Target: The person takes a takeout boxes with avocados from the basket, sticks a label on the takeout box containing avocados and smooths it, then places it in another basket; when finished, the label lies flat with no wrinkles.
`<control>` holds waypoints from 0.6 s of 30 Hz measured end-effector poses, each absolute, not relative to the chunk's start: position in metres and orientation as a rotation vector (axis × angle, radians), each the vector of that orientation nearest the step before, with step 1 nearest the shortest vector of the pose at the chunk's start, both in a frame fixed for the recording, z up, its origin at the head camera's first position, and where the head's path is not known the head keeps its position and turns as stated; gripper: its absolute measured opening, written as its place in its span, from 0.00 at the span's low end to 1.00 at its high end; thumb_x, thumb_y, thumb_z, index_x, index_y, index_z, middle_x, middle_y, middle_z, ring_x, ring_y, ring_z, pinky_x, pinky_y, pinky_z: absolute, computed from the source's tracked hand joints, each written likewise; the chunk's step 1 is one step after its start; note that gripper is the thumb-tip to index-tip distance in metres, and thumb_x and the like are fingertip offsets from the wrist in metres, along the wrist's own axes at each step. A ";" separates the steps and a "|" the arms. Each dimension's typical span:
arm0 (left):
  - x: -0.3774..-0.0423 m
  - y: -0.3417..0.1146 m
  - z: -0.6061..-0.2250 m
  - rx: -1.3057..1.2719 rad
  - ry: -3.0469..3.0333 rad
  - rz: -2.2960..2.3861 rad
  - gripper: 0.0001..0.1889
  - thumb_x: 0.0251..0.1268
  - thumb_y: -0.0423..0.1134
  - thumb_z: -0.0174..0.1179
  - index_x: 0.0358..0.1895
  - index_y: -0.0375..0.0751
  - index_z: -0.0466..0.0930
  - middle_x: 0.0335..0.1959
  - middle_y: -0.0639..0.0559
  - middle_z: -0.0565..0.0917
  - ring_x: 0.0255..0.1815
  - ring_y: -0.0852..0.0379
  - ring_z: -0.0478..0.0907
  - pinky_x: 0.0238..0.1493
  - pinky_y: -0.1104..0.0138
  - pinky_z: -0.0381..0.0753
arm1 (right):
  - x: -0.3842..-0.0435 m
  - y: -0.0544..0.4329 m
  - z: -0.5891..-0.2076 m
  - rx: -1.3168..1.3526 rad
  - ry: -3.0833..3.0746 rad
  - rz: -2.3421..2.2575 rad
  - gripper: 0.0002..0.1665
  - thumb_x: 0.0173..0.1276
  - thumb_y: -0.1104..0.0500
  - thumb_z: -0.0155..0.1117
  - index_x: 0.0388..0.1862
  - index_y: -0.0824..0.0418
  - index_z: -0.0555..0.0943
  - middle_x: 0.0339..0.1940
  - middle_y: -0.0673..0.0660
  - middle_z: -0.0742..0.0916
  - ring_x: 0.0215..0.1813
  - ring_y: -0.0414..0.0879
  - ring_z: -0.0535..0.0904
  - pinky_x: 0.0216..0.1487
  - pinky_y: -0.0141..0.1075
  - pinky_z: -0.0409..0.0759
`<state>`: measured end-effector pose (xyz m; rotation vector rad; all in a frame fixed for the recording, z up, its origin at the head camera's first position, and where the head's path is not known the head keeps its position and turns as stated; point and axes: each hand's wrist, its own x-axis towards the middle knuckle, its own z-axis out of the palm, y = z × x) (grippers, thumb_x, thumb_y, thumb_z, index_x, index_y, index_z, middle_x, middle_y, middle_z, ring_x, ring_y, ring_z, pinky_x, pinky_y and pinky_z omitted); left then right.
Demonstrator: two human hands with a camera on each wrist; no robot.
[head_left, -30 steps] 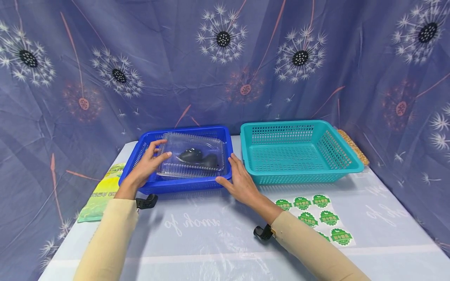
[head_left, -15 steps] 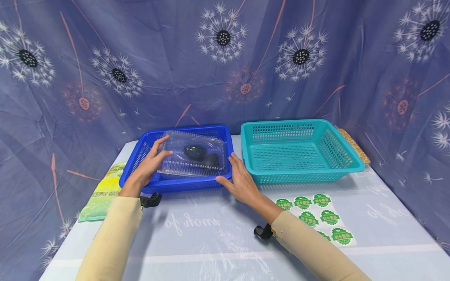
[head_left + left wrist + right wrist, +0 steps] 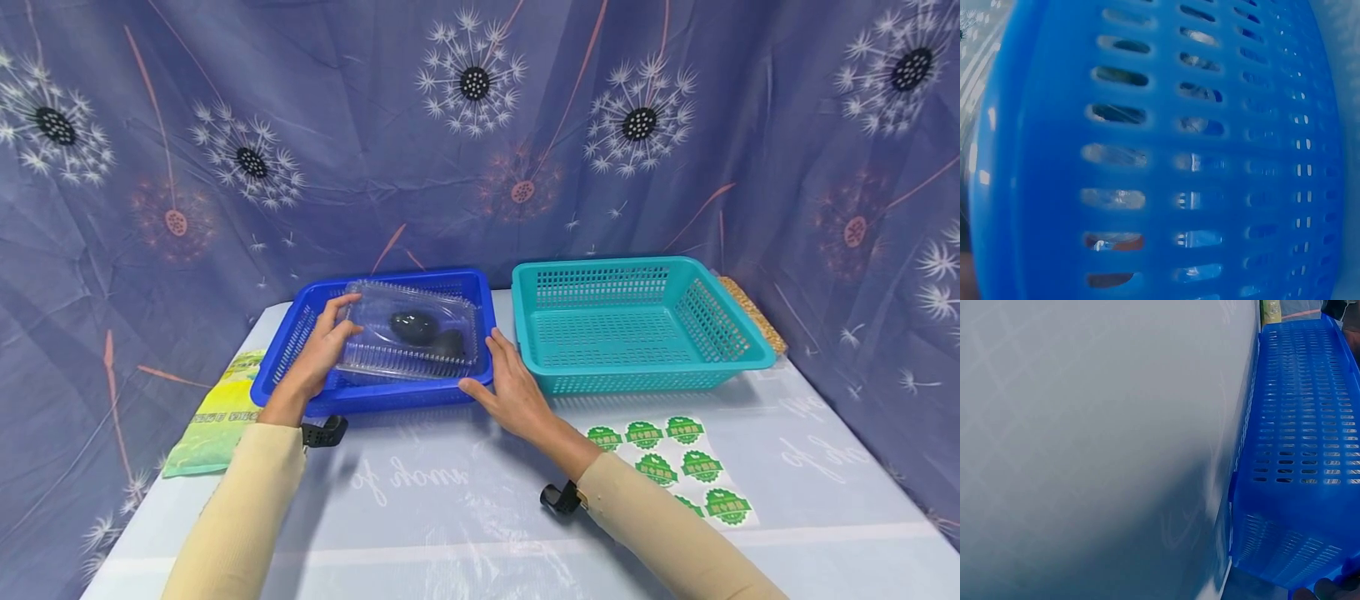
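A clear plastic clamshell box [image 3: 375, 354] lies slightly askew inside the blue basket [image 3: 390, 393]. Through its lid show two dark, glossy, rounded things [image 3: 414, 327], one oval, the other partly behind the ribbed front wall. My left hand [image 3: 315, 354] reaches over the basket's left side and holds the box's left edge, index finger and thumb curled at it; the other fingers are partly hidden. At the basket's near right corner rests my right hand [image 3: 513, 392], thumb along the front rim and fingers straight along the right rim. The left wrist view is filled by the basket's slotted wall [image 3: 1160, 175].
To the right stands a teal basket [image 3: 615, 337], with a tan grainy pack [image 3: 753, 312] partly behind it. A sheet of green round stickers [image 3: 678, 467] lies in front. A yellow-green bag [image 3: 217, 417] lies left of the blue basket. A patterned curtain [image 3: 480, 208] hangs behind.
The dark things inside the box have shifted slightly right and turned. My left hand has moved a little right and its thumb has drawn in. The right hand has stayed in place.
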<state>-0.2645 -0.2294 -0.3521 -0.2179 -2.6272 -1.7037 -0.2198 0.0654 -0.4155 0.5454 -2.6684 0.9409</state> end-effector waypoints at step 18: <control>-0.245 -0.234 -0.322 -0.178 -2.474 -1.784 0.32 0.65 0.35 0.40 0.73 0.52 0.48 0.75 0.45 0.44 0.69 0.39 0.51 0.63 0.46 0.55 | -0.218 0.066 -0.414 0.545 -2.682 0.943 0.50 0.65 0.35 0.54 0.73 0.66 0.55 0.77 0.61 0.56 0.76 0.58 0.56 0.70 0.55 0.61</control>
